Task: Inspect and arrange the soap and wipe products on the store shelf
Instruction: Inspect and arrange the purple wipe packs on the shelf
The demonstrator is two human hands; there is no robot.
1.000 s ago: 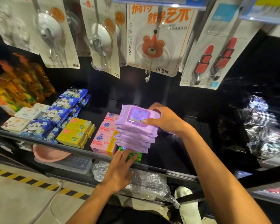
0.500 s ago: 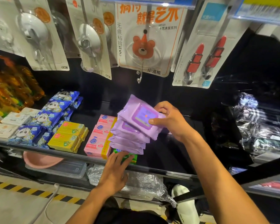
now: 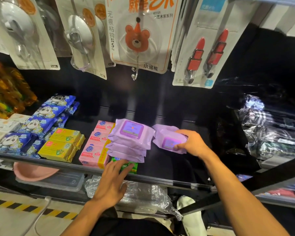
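Right of the purple wipe stack [image 3: 131, 133], the right hand [image 3: 192, 143] grips a separate purple wipe pack [image 3: 169, 138] near the shelf [image 3: 169, 180]. The left hand [image 3: 112, 181], fingers [image 3: 119, 169] straight, touches a green pack [image 3: 134, 166] under the stack. Pink soap boxes [image 3: 95, 145] left of it appear aligned, so arranging seems partly done.

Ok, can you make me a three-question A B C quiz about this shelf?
1. Where is the purple pack in the right hand? A) in a basket B) just right of the purple stack C) in a pocket
2. What colour is the bottom pack that the left hand touches? A) green B) red C) white
3. How are that hand's fingers? A) in a fist B) pointing up C) straight
Answers: B, it is held beside the stack; A, green shows beside the hand; C, they lie flat on it.
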